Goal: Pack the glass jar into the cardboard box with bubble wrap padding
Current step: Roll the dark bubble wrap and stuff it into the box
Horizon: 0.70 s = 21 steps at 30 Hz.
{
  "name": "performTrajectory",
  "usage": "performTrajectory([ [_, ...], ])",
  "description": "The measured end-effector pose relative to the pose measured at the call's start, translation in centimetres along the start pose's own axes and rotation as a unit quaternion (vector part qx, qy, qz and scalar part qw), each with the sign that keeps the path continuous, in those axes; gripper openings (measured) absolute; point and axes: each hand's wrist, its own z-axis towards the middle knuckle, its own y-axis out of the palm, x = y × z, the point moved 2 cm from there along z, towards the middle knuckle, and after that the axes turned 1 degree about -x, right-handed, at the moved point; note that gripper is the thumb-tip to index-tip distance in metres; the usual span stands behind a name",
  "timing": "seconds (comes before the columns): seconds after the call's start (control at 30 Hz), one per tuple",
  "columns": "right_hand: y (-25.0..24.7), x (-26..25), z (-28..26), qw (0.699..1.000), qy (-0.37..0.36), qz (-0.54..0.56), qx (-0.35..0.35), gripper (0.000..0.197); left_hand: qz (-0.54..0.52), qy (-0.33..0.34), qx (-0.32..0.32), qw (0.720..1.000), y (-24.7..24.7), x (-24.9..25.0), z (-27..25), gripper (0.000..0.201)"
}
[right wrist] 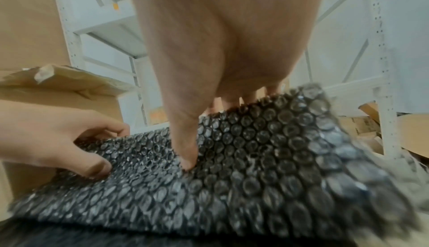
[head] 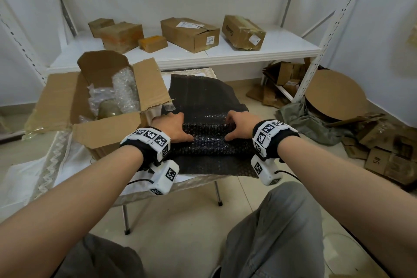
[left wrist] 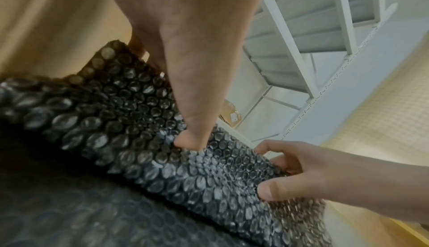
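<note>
A roll of black bubble wrap [head: 207,136] lies across the near part of a small table, on a flat black bubble wrap sheet [head: 203,97]. My left hand [head: 180,127] grips the roll's left part, thumb on the near side and fingers over the top. My right hand [head: 233,126] grips its right part the same way. The left wrist view shows my left hand [left wrist: 181,89] thumb pressed into the roll [left wrist: 130,119]. An open cardboard box [head: 108,130] stands to the left, holding clear bubble wrap [head: 124,88] and a glass jar [head: 109,109]. What the roll holds is hidden.
The table has a white lace-edged cloth [head: 56,160] and thin metal legs [head: 126,219]. A white shelf [head: 225,52] behind carries several closed cardboard boxes. Flattened cardboard and a round board [head: 334,95] lie on the floor at right. My knees are below.
</note>
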Motion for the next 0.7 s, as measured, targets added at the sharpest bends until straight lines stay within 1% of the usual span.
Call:
performTrajectory([
  [0.13,1.0,0.7,0.4,0.998,0.009,-0.009,0.067,0.063,-0.008,-0.004,0.038,0.999,1.1,0.1,0.2,0.065],
  [0.2,1.7,0.7,0.7,0.996,0.009,-0.017,0.087,0.064,-0.003,0.023,0.072,0.997,1.8,0.2,0.3,0.063],
  [0.23,2.0,0.6,0.8,0.996,0.010,-0.021,0.090,0.065,-0.006,0.051,0.092,0.994,2.0,0.4,0.2,0.060],
  [0.3,2.6,0.4,1.0,0.995,0.015,-0.029,0.092,0.066,-0.017,0.135,0.119,0.984,2.4,1.0,0.2,0.048],
  [0.33,2.9,0.4,1.1,0.995,0.019,-0.031,0.095,0.066,-0.031,0.179,0.114,0.977,2.5,1.4,0.1,0.043],
  [0.37,3.1,0.3,1.2,0.994,0.024,-0.030,0.099,0.065,-0.048,0.212,0.090,0.972,2.6,1.8,0.0,0.043],
  [0.4,3.3,0.2,1.3,0.994,0.027,-0.027,0.103,0.064,-0.062,0.226,0.055,0.971,2.7,2.0,0.0,0.050],
  [0.43,3.4,0.2,1.3,0.994,0.029,-0.022,0.107,0.063,-0.068,0.229,0.029,0.970,2.9,2.2,-0.1,0.059],
  [0.47,3.5,0.1,1.3,0.993,0.028,-0.016,0.113,0.062,-0.064,0.227,0.018,0.972,3.1,2.4,-0.1,0.065],
  [0.5,3.4,0.0,1.3,0.992,0.023,-0.011,0.124,0.061,-0.055,0.225,0.020,0.973,3.3,2.4,0.0,0.066],
  [0.57,3.3,-0.3,1.0,0.986,0.002,0.000,0.168,0.054,-0.042,0.216,0.030,0.975,3.7,2.5,0.2,0.067],
  [0.63,2.9,-0.5,0.6,0.974,-0.014,0.031,0.224,0.041,-0.036,0.202,0.044,0.978,3.6,2.8,0.2,0.060],
  [0.7,2.4,-0.3,0.2,0.957,-0.014,0.083,0.276,0.028,-0.033,0.187,0.080,0.979,3.0,3.2,0.1,0.043],
])
